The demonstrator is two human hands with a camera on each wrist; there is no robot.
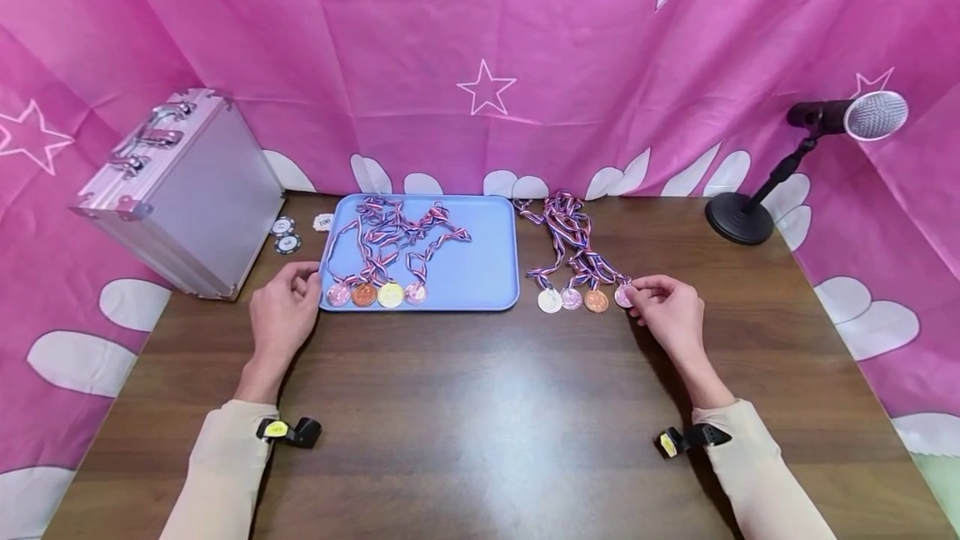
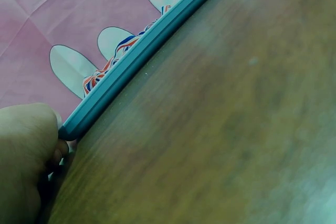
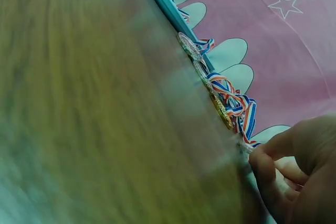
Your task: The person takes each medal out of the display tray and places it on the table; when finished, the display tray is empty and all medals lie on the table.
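Along the far edge of the wooden table [image 1: 480, 415], the left hand [image 1: 285, 311] grips the near-left corner of the blue tray [image 1: 483, 265], its thumb on the rim, while four ribboned medals [image 1: 390, 295] lie in a row along the tray's near edge. Just beyond the tray's right edge, four more medals [image 1: 596, 301] line up on the table, their striped ribbons [image 1: 570, 227] bunched toward its far edge, and the right hand [image 1: 671, 315] pinches the rightmost medal [image 1: 623, 296] between thumb and fingers. A silver hard case [image 1: 202, 198] stands near the table's far-left corner, and a microphone [image 1: 821, 117] on a stand near the far-right.
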